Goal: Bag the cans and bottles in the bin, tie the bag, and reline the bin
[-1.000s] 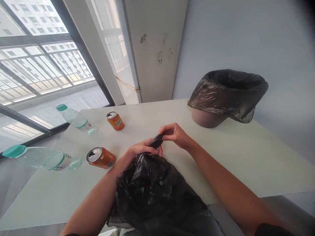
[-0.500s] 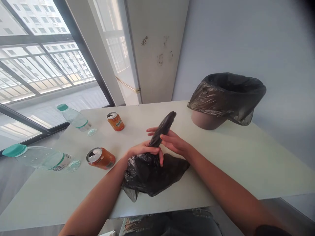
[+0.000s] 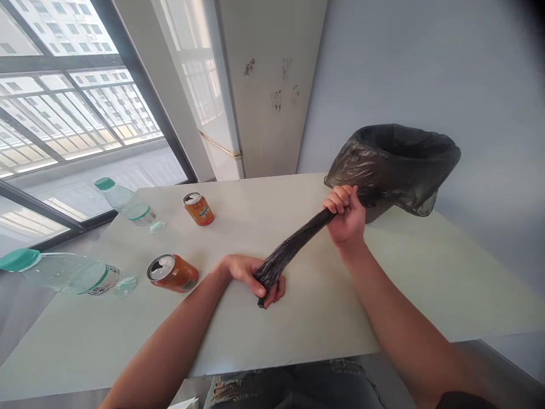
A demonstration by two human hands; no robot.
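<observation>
A black plastic bag [image 3: 296,244], gathered into a long narrow strand, stretches slantwise between my hands above the table. My left hand [image 3: 259,281] is closed round its lower end, and a short tip pokes out below the fingers. Higher up and to the right, my right hand [image 3: 346,213] grips the other end in a fist. Just behind that fist stands a brownish bin [image 3: 378,211] lined with another dark bag [image 3: 366,162], folded over its rim. Whether the right hand touches the liner I cannot tell.
Two orange drink cans [image 3: 199,209], both with opened tops, stand left of my left forearm. Two clear bottles with green caps, one nearer [image 3: 80,275] and one farther [image 3: 128,203], are at the table's left. A fridge [image 3: 268,85] stands behind the white table [image 3: 238,341].
My right hand has moved up and right, drawing the loose, crumpled bag out into a taut strand. The left hand has shifted slightly down. The bag's spread-out part no longer lies on the table.
</observation>
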